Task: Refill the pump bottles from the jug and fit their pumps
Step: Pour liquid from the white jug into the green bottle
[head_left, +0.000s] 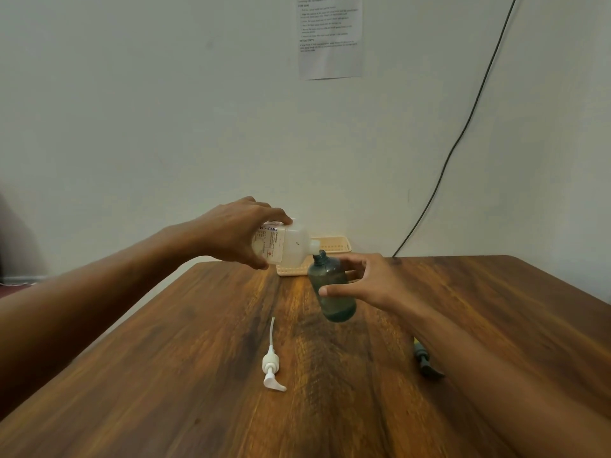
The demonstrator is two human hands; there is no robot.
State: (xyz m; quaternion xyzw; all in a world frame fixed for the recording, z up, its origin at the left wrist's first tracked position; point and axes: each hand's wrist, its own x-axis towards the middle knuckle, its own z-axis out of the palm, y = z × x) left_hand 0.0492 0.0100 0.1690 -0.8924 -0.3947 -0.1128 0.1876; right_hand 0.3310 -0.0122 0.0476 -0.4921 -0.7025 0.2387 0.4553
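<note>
My left hand (238, 233) grips a white translucent jug (287, 246) tipped on its side, its spout right at the open neck of a blue-green bottle (332, 287). That bottle leans left, lifted at a tilt, with a little liquid at its bottom. My right hand (367, 281) wraps it from the right, thumb across its front. A white pump (271, 365) with its long tube lies on the wooden table (198, 375) in front. A dark grey-green pump (426, 363) lies at the right, partly hidden by my right forearm.
A cream plastic basket (334, 246) stands at the table's far edge behind the jug and bottle. A black cable (463, 133) runs down the wall to the table's back right. A printed sheet (329, 34) hangs on the wall.
</note>
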